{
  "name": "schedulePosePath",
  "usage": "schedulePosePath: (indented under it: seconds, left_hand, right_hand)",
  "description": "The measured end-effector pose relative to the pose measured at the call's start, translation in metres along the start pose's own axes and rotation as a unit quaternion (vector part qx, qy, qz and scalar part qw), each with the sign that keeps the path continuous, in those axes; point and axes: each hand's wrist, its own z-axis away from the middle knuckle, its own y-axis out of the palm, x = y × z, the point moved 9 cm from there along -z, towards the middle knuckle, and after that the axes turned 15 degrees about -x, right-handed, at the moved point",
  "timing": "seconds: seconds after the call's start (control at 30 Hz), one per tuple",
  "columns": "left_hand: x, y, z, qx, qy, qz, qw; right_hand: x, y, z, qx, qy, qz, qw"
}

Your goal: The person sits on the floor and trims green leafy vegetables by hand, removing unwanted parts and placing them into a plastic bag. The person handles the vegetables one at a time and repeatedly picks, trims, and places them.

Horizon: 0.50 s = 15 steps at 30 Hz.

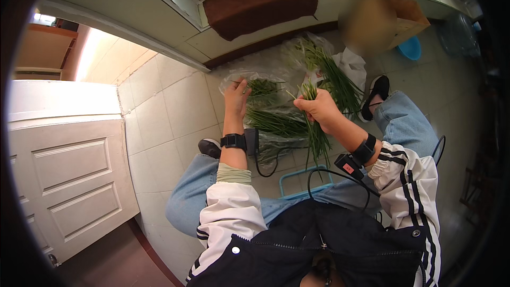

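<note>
My right hand (318, 108) grips a bunch of long green leaves that look like garlic chives (318, 139). Its pale ends poke up above my thumb, and the leaf tips hang toward me. At the left, my left hand (238, 96) is at the rim of a clear plastic bag (255, 76) with short green pieces (263, 87) in it. A thin stalk shows by those fingertips; whether they pinch it is unclear. Between my feet, a pile of chives (275, 122) lies on plastic. Farther right rests a longer bundle (336, 73), partly on clear plastic.
A light blue plastic frame (283, 185) is just in front of me. At upper right are a paper bag (412, 18), a blue basin (410, 49) and a large water bottle (458, 36). A white door (75, 163) stands left. Black cables run from both wrist devices.
</note>
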Motion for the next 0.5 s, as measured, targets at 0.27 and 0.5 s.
schedulePosePath:
  seconds: [0.27,0.5]
  left_hand:
    - [0.018,-0.032,-0.012,-0.035,0.047,-0.212,0.975]
    - [0.008,-0.035,-0.017,-0.019,0.116,-0.316,0.941]
  right_hand:
    - [-0.005,0.001,-0.002,0.014,0.012,-0.008,1.0]
    - [-0.007,0.0,-0.002,0.01,0.017,-0.01,1.0]
